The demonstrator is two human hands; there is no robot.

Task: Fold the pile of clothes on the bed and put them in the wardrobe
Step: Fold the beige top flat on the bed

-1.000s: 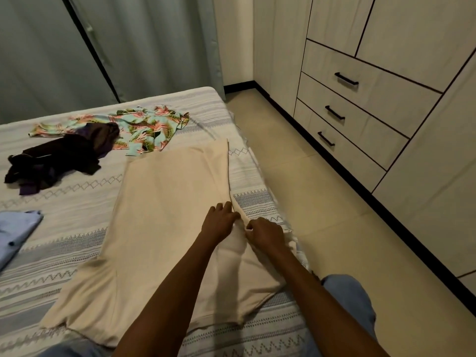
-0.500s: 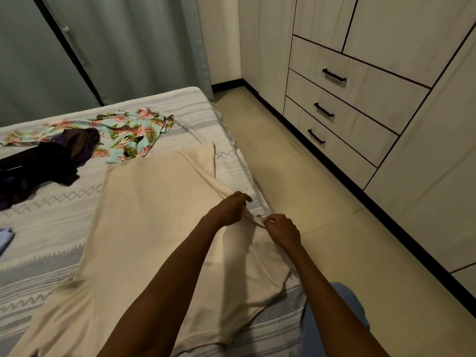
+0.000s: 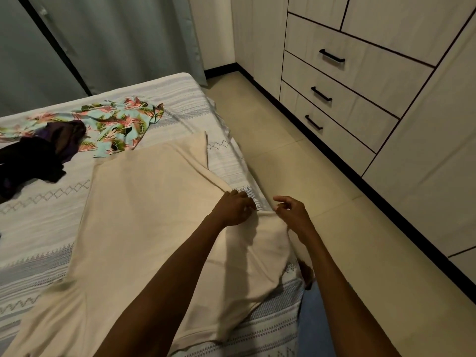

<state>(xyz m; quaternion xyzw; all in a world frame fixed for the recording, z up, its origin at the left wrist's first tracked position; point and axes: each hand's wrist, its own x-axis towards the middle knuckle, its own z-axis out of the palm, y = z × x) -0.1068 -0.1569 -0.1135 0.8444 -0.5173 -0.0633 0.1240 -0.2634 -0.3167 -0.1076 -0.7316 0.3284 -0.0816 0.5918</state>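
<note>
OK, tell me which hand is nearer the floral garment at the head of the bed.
Left. The left hand sits on the beige cloth's right edge, below and right of the floral garment. The right hand hovers further right, over the bed's edge.

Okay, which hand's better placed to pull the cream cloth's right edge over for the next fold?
Probably left. The left hand already grips the cream cloth at its right edge, while the right hand hangs just beside it, fingers loose and holding nothing.
</note>
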